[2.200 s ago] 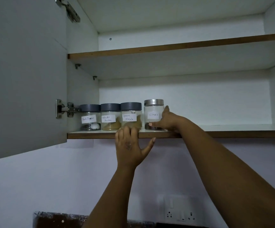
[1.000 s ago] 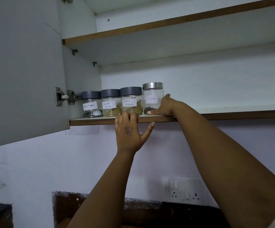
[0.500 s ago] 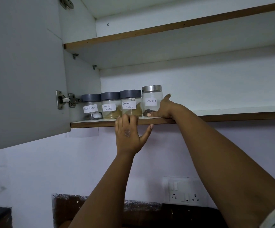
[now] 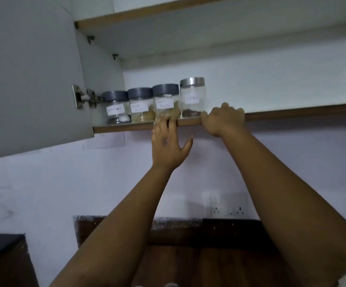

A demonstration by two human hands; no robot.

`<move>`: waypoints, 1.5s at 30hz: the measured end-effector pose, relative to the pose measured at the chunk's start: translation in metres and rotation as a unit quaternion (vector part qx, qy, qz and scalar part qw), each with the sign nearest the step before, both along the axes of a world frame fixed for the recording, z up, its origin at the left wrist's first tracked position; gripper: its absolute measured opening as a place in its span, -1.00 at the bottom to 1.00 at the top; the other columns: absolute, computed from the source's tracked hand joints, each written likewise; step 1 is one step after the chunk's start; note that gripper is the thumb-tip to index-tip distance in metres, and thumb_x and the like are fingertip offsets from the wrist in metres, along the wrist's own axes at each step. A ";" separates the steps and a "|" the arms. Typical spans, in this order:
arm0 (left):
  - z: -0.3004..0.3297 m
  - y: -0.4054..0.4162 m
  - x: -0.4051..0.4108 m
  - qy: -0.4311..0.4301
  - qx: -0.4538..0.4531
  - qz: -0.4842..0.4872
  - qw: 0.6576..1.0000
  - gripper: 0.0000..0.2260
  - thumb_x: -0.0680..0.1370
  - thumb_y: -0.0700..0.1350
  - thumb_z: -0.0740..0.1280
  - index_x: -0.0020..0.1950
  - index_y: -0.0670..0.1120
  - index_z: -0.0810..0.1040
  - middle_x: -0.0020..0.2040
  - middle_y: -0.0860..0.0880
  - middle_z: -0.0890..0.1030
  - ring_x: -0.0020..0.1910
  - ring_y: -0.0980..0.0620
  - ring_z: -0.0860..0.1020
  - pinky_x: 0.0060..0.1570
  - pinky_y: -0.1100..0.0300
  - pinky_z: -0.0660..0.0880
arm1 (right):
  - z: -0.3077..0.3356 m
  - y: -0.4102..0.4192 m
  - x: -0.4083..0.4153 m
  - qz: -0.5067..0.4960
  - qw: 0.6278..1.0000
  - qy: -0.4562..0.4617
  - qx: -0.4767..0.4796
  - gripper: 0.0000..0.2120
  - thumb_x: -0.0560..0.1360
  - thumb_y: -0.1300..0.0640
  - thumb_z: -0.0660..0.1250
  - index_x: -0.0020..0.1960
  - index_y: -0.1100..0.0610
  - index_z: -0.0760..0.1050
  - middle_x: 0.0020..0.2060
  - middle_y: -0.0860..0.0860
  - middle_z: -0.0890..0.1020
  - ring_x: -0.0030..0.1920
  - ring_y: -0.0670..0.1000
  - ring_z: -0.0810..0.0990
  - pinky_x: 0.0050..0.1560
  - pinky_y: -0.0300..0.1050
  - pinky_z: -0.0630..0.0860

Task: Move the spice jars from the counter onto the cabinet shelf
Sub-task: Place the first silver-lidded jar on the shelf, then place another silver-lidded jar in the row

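A white wall [image 4: 43, 183] runs beneath an open wall cabinet, with a double socket [image 4: 229, 210] set low on it and a dark wooden worktop [image 4: 209, 262] at the bottom of the view. The grey cabinet door [image 4: 27, 69] stands swung open at the left, held by a metal hinge [image 4: 85, 98]. Inside, an upper shelf [image 4: 168, 9] crosses the top, and the lower cabinet shelf [image 4: 292, 116] has a brown front edge.

Four spice jars stand upright in a row at the left end of the lower shelf, close to its front edge and touching or nearly touching one another. From the left corner: a grey-lidded jar labelled black pepper [image 4: 115, 107], a second grey-lidded jar [image 4: 140, 104] holding tan powder, a third grey-lidded jar [image 4: 165, 101] also with tan contents, and a taller steel-lidded jar [image 4: 192, 97] with dark bits at its bottom. Their other labels are too blurred to read.

The left hand [image 4: 169, 141] is raised flat against the shelf's front edge below the third jar, fingers straight and together with their tips over the edge, thumb spread to the side. The right hand [image 4: 222, 120] grips the shelf's front edge just right of the steel-lidded jar, fingers curled over the top and thumb lying along the edge toward that jar; whether it touches the glass cannot be told.
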State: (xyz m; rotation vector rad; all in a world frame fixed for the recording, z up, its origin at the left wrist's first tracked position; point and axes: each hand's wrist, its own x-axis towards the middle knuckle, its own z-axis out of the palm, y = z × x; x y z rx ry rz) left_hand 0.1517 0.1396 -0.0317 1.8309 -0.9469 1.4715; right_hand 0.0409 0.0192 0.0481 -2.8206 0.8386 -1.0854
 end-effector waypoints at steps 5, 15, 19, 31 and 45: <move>-0.041 0.029 -0.012 0.041 0.033 -0.056 0.997 -0.38 0.49 0.04 0.37 0.47 -0.18 0.32 0.47 -0.21 0.29 0.43 -0.20 0.28 0.30 -0.02 0.38 | -0.059 0.023 0.002 -0.023 0.987 -0.139 -0.073 -0.46 0.59 -0.01 0.06 0.48 0.26 0.21 0.45 0.21 0.29 0.49 0.24 0.17 0.44 0.22 0.14; -0.257 0.139 -0.005 0.370 0.067 -0.014 0.927 -0.35 0.45 0.09 0.44 0.41 -0.21 0.35 0.37 -0.27 0.31 0.36 -0.27 0.27 0.18 -0.12 0.42 | -0.283 0.085 0.017 0.044 0.993 0.066 0.086 -0.37 0.58 0.00 0.12 0.56 0.22 0.03 0.49 0.20 0.22 0.47 0.21 0.21 0.46 0.14 0.20; -0.325 0.174 -0.016 0.463 0.127 0.000 0.877 -0.35 0.43 0.07 0.47 0.41 -0.19 0.35 0.36 -0.22 0.32 0.34 -0.22 0.28 0.24 -0.07 0.35 | -0.370 0.117 0.013 0.046 0.967 0.188 0.165 -0.31 0.55 -0.16 0.18 0.53 0.19 0.10 0.39 0.19 0.33 0.37 0.21 0.34 0.33 0.13 0.34; -0.390 0.208 -0.042 0.501 0.229 -0.058 0.832 -0.38 0.45 0.07 0.44 0.41 -0.14 0.33 0.37 -0.14 0.33 0.35 -0.11 0.30 0.19 0.13 0.35 | -0.471 0.135 -0.030 0.019 0.861 0.362 0.358 -0.15 0.30 -0.06 0.54 0.46 0.06 0.21 0.37 0.18 0.31 0.32 0.24 0.41 0.24 0.04 0.48; -0.380 0.196 -0.040 0.466 0.241 -0.132 0.841 -0.43 0.43 0.07 0.43 0.33 -0.17 0.40 0.27 -0.15 0.43 0.29 -0.09 0.37 0.28 0.05 0.29 | -0.446 0.148 -0.041 0.045 0.875 0.286 0.388 -0.34 0.27 0.01 0.55 0.30 0.12 0.41 0.15 0.07 0.53 -0.01 0.00 0.48 -0.19 -0.22 0.44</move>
